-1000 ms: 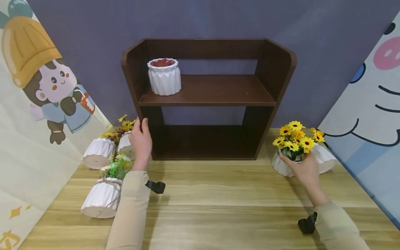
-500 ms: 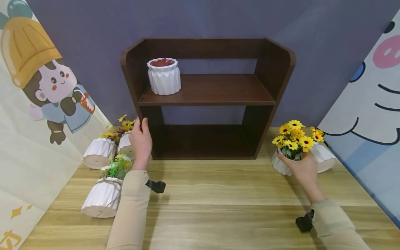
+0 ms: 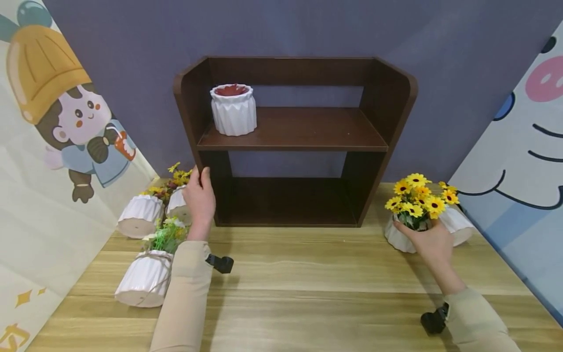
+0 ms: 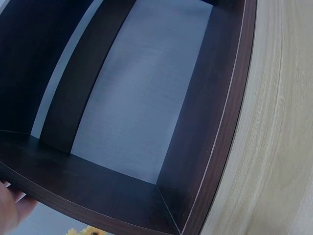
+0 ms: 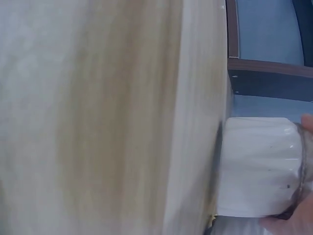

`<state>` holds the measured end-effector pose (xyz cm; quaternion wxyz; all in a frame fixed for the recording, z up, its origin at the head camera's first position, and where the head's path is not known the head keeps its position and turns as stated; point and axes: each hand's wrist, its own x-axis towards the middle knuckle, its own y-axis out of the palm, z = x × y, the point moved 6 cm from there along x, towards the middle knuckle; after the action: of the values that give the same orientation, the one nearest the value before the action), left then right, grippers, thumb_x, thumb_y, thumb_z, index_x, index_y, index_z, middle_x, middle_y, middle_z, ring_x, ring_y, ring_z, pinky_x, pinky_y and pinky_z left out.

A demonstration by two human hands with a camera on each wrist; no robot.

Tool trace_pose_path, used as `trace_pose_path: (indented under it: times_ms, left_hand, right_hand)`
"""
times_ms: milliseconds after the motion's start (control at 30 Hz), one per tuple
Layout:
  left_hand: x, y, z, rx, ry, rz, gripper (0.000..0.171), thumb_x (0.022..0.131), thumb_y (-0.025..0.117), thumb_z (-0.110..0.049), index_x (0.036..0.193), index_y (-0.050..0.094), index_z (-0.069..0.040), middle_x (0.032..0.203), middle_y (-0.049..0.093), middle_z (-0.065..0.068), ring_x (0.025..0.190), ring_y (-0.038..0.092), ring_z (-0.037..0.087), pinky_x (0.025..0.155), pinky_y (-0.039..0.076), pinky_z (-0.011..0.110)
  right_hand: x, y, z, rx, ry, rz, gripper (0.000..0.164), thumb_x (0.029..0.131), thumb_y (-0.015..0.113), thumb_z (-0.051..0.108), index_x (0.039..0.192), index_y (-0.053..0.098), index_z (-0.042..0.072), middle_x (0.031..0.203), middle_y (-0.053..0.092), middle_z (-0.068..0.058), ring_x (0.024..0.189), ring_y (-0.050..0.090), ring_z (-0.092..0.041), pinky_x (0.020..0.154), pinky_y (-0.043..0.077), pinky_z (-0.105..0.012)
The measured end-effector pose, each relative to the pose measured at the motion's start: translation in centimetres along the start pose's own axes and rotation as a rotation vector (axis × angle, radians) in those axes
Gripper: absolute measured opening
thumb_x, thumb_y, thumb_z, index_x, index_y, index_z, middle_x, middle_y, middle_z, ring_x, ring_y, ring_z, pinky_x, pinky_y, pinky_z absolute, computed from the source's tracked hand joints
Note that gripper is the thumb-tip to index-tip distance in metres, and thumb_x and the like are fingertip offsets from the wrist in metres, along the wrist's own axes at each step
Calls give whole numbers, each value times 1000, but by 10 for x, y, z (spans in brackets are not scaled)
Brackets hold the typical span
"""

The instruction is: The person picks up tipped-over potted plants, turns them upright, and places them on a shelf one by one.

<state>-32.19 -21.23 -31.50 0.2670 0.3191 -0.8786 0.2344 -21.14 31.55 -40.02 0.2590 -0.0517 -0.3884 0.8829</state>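
My left hand grips the left side panel of a dark brown two-tier shelf, its thumb on the front edge. In the left wrist view, fingers show at that panel's edge. My right hand holds a white fluted pot of yellow daisies by its upper part, right of the shelf. The right wrist view shows this pot's ribbed side, with the thumb and a fingertip around its neck. Another white pot lies tipped behind my right hand, partly hidden.
A white pot with a dark red top stands on the upper shelf at left. Several flower pots lie tipped at the table's left, the nearest tied with twine. Printed panels flank the wooden table; a grey-blue wall stands behind.
The head view has shifted slightly. Both hands keep their holds, on the shelf and on the daisy pot.
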Motion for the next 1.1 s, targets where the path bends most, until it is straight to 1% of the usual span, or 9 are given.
trace_pose_path:
  times_ms: [100, 200, 300, 433, 600, 733, 833, 967, 1100]
  left_hand:
    - [0, 0, 0, 2, 0, 2, 34, 94, 46, -37, 91, 59, -6, 78, 58, 18, 67, 48, 35, 65, 38, 47]
    - [-1, 0, 0, 1, 5, -3, 35, 94, 45, -37, 91, 59, -5, 78, 58, 18, 67, 47, 35, 65, 38, 48]
    - [0, -1, -1, -3, 10, -8, 36, 94, 45, -38, 92, 60, -5, 78, 58, 19, 67, 47, 35, 64, 38, 47]
    - [1, -1, -1, -10, 14, -11, 37, 94, 45, -39, 94, 60, -5, 80, 60, 19, 67, 47, 35, 64, 38, 47]
    - [0, -2, -1, -8, 14, -7, 36, 94, 45, -38, 93, 60, -6, 77, 58, 18, 65, 46, 34, 62, 37, 45]
    - [-1, -1, -1, -1, 17, 1, 36, 94, 44, -39, 92, 60, -6, 76, 57, 18, 65, 45, 33, 61, 37, 44]
    - [-1, -1, -1, -11, 15, 8, 36, 94, 44, -40, 95, 61, -7, 81, 60, 18, 67, 47, 33, 64, 38, 45]
    - [-2, -1, -1, -21, 6, 2, 35, 94, 46, -37, 98, 62, -7, 87, 63, 18, 71, 51, 35, 67, 39, 47]
    - [-1, -2, -2, -8, 9, -6, 33, 94, 46, -36, 98, 62, -7, 90, 64, 18, 73, 53, 37, 68, 40, 49]
  right_hand:
    - [-2, -3, 2, -26, 7, 10, 102, 71, 63, 61, 141, 23, -2, 134, 34, -34, 115, 38, -51, 88, 34, -60]
    - [-5, -8, 6, -48, 4, -9, 101, 71, 63, 62, 140, 27, -2, 130, 38, -36, 110, 41, -51, 84, 36, -59]
    - [-8, -13, 11, -38, -4, -31, 99, 71, 64, 62, 141, 28, 1, 129, 39, -37, 110, 41, -51, 82, 37, -58]
    - [-12, -20, 20, -4, -18, -43, 97, 71, 64, 61, 142, 27, 7, 130, 38, -37, 114, 39, -50, 84, 35, -59]
    - [-19, -28, 32, 9, -53, -62, 96, 70, 66, 59, 141, 30, 5, 119, 47, -38, 106, 44, -48, 80, 37, -57]
    - [-26, -34, 41, -7, -57, -53, 96, 70, 66, 60, 140, 31, 4, 118, 48, -38, 108, 42, -48, 80, 37, -58]
    - [-31, -39, 49, -38, -86, -62, 94, 70, 65, 60, 138, 35, 2, 114, 51, -38, 106, 45, -49, 78, 38, -57]
    - [-41, -47, 67, -59, -171, -103, 86, 70, 68, 56, 131, 45, -1, 108, 56, -35, 98, 50, -48, 73, 40, -56]
    - [-50, -52, 85, -52, -210, -103, 87, 70, 69, 54, 131, 44, -4, 115, 52, -35, 100, 50, -47, 74, 39, -55]
